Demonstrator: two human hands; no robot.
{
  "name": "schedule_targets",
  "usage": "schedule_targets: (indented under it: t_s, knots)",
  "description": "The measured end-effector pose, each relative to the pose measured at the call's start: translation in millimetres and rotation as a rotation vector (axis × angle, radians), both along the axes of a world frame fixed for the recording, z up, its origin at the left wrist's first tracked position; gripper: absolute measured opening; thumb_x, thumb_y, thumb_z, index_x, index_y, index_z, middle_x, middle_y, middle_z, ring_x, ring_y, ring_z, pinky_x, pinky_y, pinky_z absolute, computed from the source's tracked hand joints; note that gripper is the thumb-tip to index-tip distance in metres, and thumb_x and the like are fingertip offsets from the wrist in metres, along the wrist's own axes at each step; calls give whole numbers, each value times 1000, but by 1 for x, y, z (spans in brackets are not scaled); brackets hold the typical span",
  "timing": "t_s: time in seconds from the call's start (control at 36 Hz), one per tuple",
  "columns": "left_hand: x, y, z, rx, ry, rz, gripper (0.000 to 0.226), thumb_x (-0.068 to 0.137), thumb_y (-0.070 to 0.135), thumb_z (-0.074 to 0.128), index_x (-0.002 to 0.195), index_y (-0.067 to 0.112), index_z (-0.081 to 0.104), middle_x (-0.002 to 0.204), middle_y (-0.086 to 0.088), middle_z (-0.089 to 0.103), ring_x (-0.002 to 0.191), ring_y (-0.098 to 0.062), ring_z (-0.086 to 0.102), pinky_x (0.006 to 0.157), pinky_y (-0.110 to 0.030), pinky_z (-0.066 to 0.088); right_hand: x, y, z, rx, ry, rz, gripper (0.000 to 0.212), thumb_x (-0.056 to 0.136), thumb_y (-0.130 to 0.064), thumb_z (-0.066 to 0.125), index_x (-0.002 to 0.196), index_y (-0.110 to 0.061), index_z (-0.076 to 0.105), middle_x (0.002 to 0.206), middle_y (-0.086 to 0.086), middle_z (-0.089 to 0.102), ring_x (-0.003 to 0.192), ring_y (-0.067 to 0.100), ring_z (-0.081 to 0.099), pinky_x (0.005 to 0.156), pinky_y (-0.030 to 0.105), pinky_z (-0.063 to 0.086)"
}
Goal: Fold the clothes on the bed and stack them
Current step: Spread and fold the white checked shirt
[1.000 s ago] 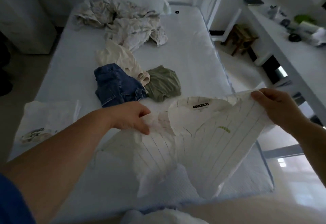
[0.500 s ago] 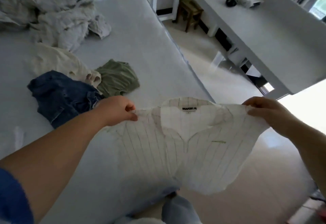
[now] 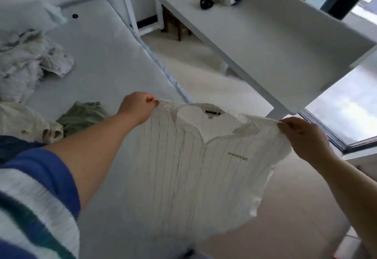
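Bed (image 3: 106, 59) left, crumpled clothes (image 3: 26, 63) far left. Your left hand (image 3: 137, 108) and right hand (image 3: 304, 138) each pinch a shoulder of the striped shirt (image 3: 195, 169), fingers closed on cloth.

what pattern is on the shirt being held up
White with thin dark vertical stripes on the shirt, clearest in the head view.

- Bare bed (image 3: 106, 54) surface lies open between the crumpled white pile (image 3: 30, 63) and the mattress edge.
- The green garment (image 3: 81, 116) and cream garment (image 3: 24, 124) crowd the near left.
- The desk (image 3: 275, 40) bounds the floor strip on the right.
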State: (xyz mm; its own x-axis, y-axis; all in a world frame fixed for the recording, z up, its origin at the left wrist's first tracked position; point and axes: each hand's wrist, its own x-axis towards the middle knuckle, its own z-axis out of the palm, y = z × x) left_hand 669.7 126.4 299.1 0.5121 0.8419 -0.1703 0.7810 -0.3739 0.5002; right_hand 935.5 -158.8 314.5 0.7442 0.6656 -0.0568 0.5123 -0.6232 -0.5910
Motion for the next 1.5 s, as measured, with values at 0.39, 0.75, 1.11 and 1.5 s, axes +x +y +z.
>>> schedule_targets:
  t_s: [0.39,0.75,1.11,1.5]
  knots:
    - [125,41,109,332,-458,-153,27,89,36,60,106,19,71,98,4,62,88,-2,47,65,-2,29,40,-7,76,506,-47,-333,22,91,-29,51,101,-20,68,86,11,66,55,-1,56,59,12,45]
    - [-8,56,17,172,-245,-125,17,83,23,69,98,16,73,118,-7,62,106,-22,59,88,-20,36,-110,-28,-12,287,-14,62,17,82,-23,63,83,-39,63,83,-20,59,62,-3,55,52,4,36]
    - [-223,59,-242,-40,147,-117,20,82,5,61,95,10,75,122,-9,59,113,-26,53,96,-28,36,-307,-13,-250,-132,184,144,15,77,-8,75,84,-22,76,72,-23,54,65,-3,53,65,4,38]
    - [-385,30,-359,-90,368,56,30,90,9,48,114,11,64,139,-8,43,120,-34,44,99,-40,39,-458,6,-339,-508,246,653,20,91,-33,58,107,-31,70,92,-11,66,79,8,59,73,19,36]
